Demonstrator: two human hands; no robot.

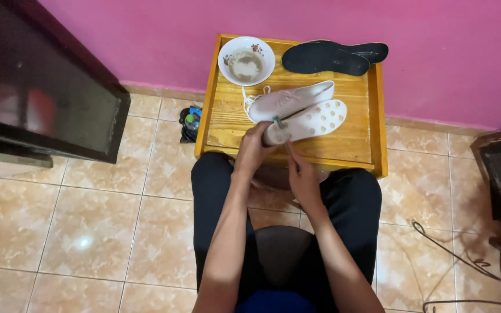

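I judge the scrubbing step underway: my left hand (252, 149) grips the sole-up white shoe (308, 120) near the wooden table's (378, 104) front edge; right hand (302, 177) clenches a toothbrush (279, 123) (bristles at heel). Next calls for firm, short strokes.

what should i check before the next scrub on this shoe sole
1. Left hand steadies the white shoe at its heel: ok.
2. Right hand grips the brush: ok, though the handle is mostly hidden.
3. Sole faces up: ok.
4. Bowl within reach on the wooden table, holding murky liquid: ok.
5. Second shoe touches the first, may get splashed: not ok.
6. Bristles wet: cannot tell.
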